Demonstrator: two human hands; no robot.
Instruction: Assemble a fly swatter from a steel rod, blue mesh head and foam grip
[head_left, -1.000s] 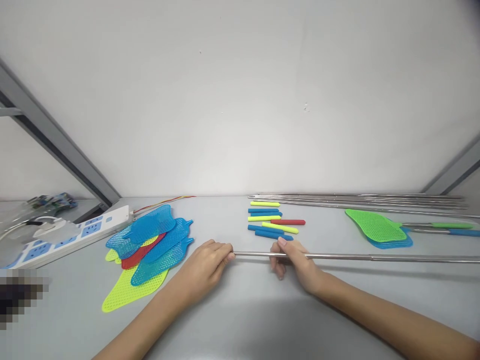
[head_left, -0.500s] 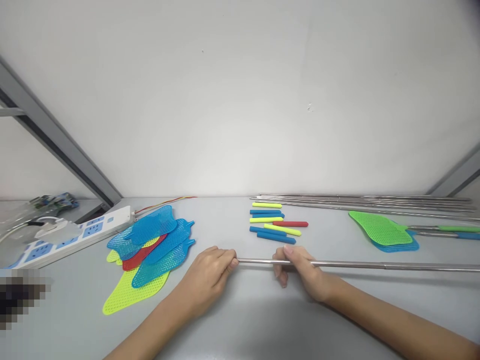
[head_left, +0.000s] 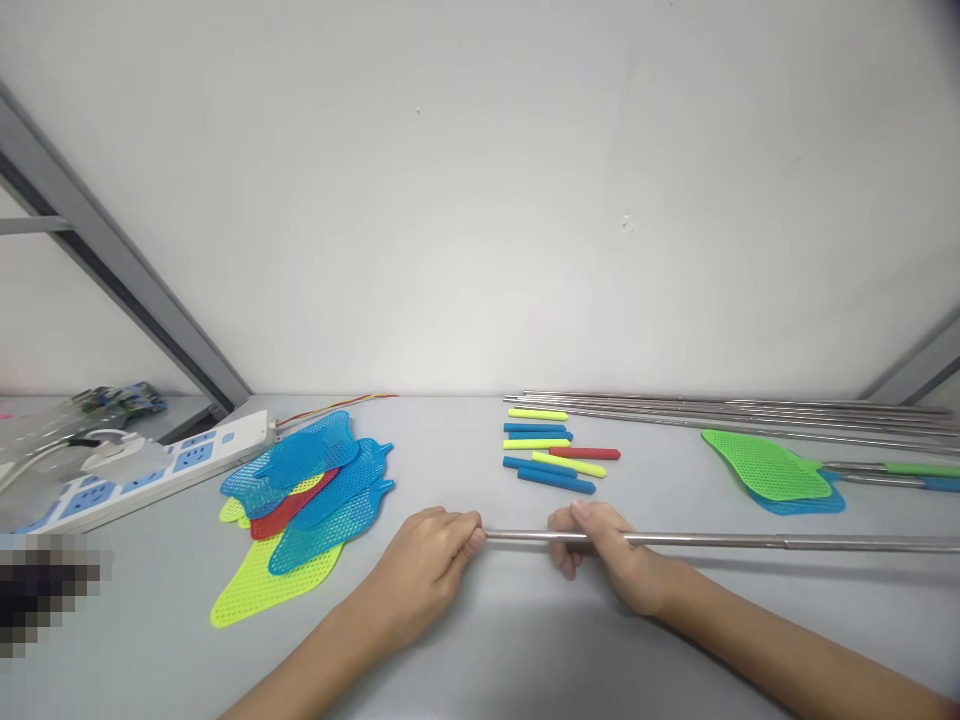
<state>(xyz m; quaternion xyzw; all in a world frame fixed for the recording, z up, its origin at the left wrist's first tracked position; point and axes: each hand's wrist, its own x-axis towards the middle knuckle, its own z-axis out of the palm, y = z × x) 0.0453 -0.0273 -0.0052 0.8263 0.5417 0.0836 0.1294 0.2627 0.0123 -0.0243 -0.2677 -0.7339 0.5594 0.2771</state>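
Observation:
A long telescopic metal rod (head_left: pixel 712 541) runs sideways across the front of the table and out of view on the right. My left hand (head_left: pixel 435 565) is closed around its left end, which the fingers hide. Further right, my right hand (head_left: pixel 611 550) holds the same rod between thumb and fingers. Behind my hands lie several coloured handle sleeves (head_left: pixel 556 480) in blue, yellow and red. To the left of my left hand is a loose pile of blue, red and yellow mesh fly swatter heads (head_left: pixel 322 535).
Several more metal rods (head_left: pixel 720 408) lie along the wall at the back right. In front of them are fly swatters with green (head_left: pixel 772 468) and blue heads on rods. A white power strip (head_left: pixel 195 460) with a plug and wires stands at the left, near a grey metal frame (head_left: pixel 150 290).
The whole view has shifted slightly. Both hands keep their hold on the rod, with almost no change in their positions along it.

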